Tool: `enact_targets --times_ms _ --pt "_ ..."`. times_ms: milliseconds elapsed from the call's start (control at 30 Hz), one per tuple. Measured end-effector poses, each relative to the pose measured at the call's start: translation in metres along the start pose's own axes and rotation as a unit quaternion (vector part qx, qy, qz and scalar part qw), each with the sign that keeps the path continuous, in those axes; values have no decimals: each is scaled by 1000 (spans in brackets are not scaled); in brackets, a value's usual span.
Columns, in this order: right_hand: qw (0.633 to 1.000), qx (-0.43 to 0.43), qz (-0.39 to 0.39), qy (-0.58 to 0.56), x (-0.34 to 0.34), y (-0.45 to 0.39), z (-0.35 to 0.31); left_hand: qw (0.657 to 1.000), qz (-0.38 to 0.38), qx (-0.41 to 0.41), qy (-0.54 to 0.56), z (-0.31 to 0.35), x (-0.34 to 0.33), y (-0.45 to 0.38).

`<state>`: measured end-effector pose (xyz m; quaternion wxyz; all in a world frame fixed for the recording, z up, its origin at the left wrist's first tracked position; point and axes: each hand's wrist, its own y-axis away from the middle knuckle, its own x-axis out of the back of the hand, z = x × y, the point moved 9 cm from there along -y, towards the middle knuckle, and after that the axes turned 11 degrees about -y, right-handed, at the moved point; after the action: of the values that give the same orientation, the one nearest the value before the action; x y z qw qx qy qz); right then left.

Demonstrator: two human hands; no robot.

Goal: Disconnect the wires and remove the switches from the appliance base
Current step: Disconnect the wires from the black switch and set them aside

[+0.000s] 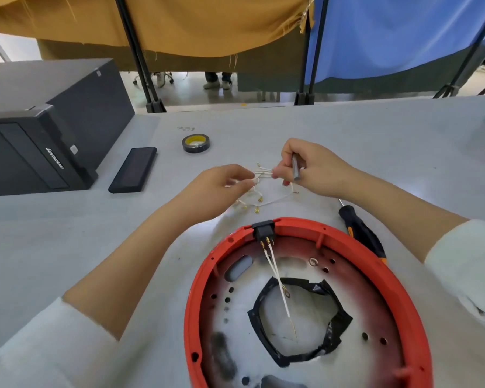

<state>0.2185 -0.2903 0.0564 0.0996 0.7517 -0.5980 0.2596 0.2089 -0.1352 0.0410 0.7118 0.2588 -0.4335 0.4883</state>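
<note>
Wires point(259, 186) lie in a loose white bundle on the bench point(375, 141), beyond the red appliance base point(207, 264). Left hand point(224, 182) pinches the bundle at its near-left end. Right hand point(305, 166) pinches the strands at the other side with its fingertips while a thin metal tool point(295, 169) sits tucked in the same hand, shaft pointing down.

One black switch point(263, 229) remains clipped in the far rim of the base, two white leads point(277, 275) running from its terminals across the taped centre opening.

Screwdriver point(360, 233) rests on the bench just right of the base. Tape roll point(196, 143) and a flat black block point(133, 173) lie further back, beside a black computer case point(39, 141).

Risks, as judged:
- Pulling the bundle apart by the strands could tear a wire from its brass terminal; cause would be tension on the wire, not the connector.
- Tucked tool could slip out or snag strands, since the hand does two jobs.
- Remaining switch is not yet freed; prying could crack the rim.
</note>
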Motion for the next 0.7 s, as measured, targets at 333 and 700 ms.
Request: enact_targets --times_ms 333,700 --pt "994 10 -61 86 -28 97 -24 998 -20 8 54 31 -20 84" --pt "995 45 88 -8 -2 100 -43 1000 -22 -5 -19 37 -14 68"
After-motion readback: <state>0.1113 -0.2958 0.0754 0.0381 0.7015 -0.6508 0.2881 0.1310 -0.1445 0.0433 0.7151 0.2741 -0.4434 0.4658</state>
